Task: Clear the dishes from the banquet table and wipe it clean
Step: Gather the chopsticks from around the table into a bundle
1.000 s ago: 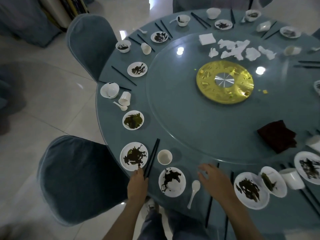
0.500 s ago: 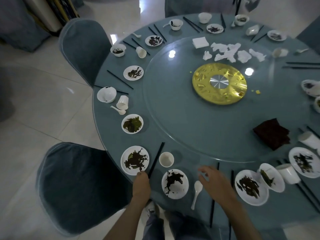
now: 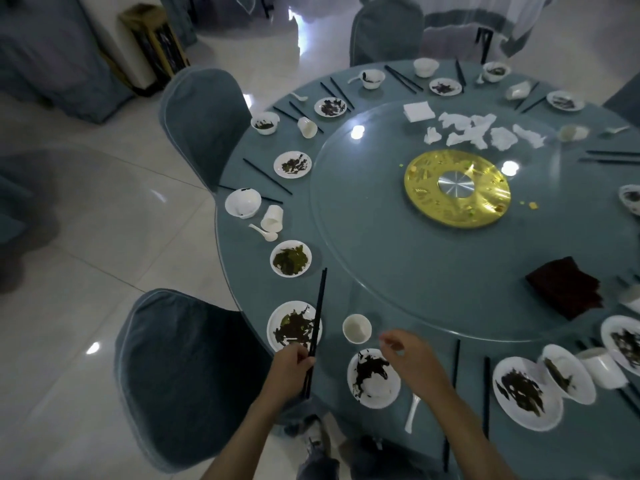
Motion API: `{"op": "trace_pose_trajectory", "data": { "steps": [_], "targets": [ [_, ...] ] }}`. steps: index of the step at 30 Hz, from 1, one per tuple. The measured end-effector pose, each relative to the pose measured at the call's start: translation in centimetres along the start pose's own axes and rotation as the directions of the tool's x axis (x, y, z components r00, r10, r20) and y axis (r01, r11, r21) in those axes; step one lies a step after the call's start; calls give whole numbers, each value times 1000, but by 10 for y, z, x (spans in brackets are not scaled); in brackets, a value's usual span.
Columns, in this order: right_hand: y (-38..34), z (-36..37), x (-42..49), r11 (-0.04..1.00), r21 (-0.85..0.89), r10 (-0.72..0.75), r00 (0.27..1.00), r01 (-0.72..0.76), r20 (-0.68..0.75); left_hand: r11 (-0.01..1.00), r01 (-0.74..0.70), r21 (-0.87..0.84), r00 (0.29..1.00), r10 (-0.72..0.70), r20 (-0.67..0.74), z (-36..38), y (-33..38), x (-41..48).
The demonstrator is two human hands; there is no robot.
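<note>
L hand [image 3: 289, 367] at the near edge of the round worktop [image 3: 337, 306], fingers curled round the lower end of a pair of black chopsticks [image 3: 318, 323], which slant up & away across the R rim of a plate [image 3: 277, 322] w/ dark leftovers. R hand [image 3: 412, 358] hovers over a smeared white bowl [image 3: 375, 388], fingers relaxed & loosely curled, just beside a small white cup [image 3: 356, 328]; white spoon [image 3: 412, 412] lies partly under that wrist. More dirty plates, bowls, cups & chopsticks ring the worktop; on the glass turntable [image 3: 398, 271] sit crumpled napkins [image 3: 485, 131] far side & a dark red cloth [image 3: 564, 292] near its R edge.
</note>
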State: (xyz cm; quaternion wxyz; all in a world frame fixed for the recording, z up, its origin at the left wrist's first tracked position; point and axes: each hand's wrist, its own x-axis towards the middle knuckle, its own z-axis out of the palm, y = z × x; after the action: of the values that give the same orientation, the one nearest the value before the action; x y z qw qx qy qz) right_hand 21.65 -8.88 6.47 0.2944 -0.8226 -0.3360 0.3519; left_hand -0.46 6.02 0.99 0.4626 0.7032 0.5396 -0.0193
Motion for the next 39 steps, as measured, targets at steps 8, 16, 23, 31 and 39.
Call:
{"op": "trace_pose_trajectory", "data": {
  "steps": [8,16,23,31,39],
  "targets": [
    [-88,39,4,873,471,15,972,-127,234,952,-182,-246,978,202,59,-28,22,-43],
    [-105,50,-13,800,579,70,984,-153,163,845,-182,-502,960,263,95,-39,13,-56],
    [-94,46,-28,763,625,110,987,-162,121,816,-145,-559,954,265,139,-42,6,-56],
    [-78,29,-45,627,739,203,967,-247,151,809,-421,-412,877,479,45,-45,14,-57],
    [-65,-5,-45,571,745,167,937,-345,306,508,-833,220,518,855,-17,-68,34,-25]
  ]
}}
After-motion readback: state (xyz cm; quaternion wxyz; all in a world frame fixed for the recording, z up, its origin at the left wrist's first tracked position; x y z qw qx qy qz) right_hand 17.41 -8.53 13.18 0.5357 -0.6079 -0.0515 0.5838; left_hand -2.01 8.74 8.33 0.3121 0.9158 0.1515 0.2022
